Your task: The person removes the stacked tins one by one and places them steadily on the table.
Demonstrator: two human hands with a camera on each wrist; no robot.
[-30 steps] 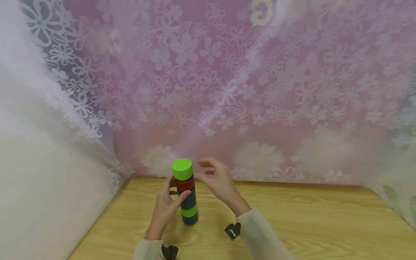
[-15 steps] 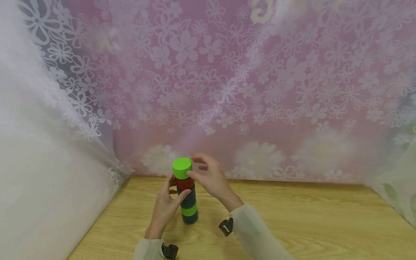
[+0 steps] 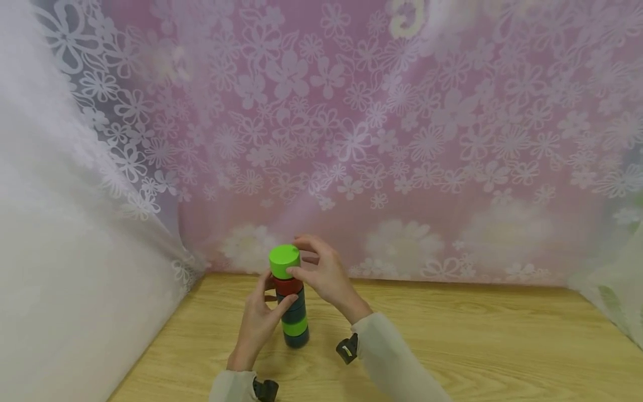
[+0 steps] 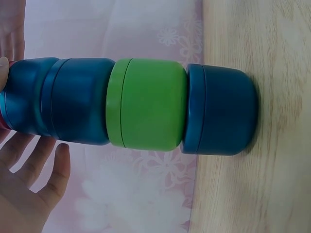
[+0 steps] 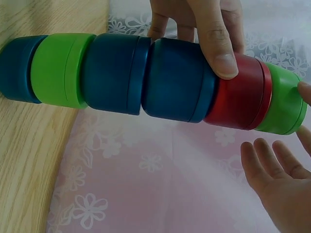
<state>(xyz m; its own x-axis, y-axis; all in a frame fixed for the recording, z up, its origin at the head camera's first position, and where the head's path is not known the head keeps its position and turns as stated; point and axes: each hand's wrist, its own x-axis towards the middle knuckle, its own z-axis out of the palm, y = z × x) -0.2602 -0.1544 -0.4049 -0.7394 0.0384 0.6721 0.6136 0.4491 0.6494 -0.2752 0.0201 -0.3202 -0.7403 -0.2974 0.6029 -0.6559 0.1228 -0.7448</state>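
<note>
Several small round lidded tins stand in one upright column on the table. At the base is a blue tin (image 4: 226,109), followed upward by a green tin (image 4: 153,104), a blue tin (image 5: 114,73) and another blue tin (image 5: 177,80). Above these come a red tin (image 5: 240,94) and, on top, a bright green tin (image 3: 283,261). My left hand (image 3: 258,324) holds the column around the red tin, its thumb in front where red meets blue. With thumb and fingertips, my right hand (image 3: 324,276) pinches the top green tin from the right side.
The column stands on a wood-grain table (image 3: 452,335), toward its left part. A pink floral cloth (image 3: 452,139) hangs along the back edge, and white cloth (image 3: 60,234) closes off the left. Each wrist wears a small black camera (image 3: 346,349).
My right hand has come left, from just beside the column to the top green tin, its thumb and fingers now on it. My left hand has kept its hold.
</note>
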